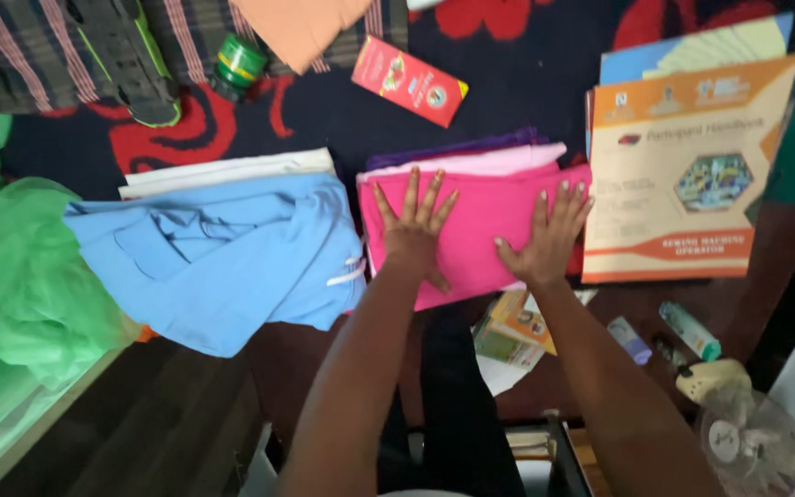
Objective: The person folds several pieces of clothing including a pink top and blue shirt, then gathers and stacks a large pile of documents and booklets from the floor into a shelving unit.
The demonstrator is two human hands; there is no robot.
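— Both hands lie flat on the pink cloth, right? Which one sits where?

— Yes. Left hand rests on the cloth's left half, fingers spread wide and pointing away from the body. Right hand rests on the right half, near the edge beside the orange booklet, fingers a little closer together. Neither one grips anything; the palms just press down.

— And the cloth itself?

— It is folded into a rough rectangle, lying on the dark table straight ahead of the person, directly under both palms. Its long axis runs left to right, so the hands sit side by side along it. (Under it a paler pink layer and a purple one peek out at the far edge.)

— Which hand is nearer to the neighbours?

— The left one is nearer the blue cloth, which lies just beside the pink one on the left, on top of a white folded piece. The right one is nearer the booklet, which touches or almost touches the pink cloth's right edge; I cannot tell which.

— Anything else close by?

— Green cloth bunches at the far left, and a red box lies beyond the pile, well apart from the hands.
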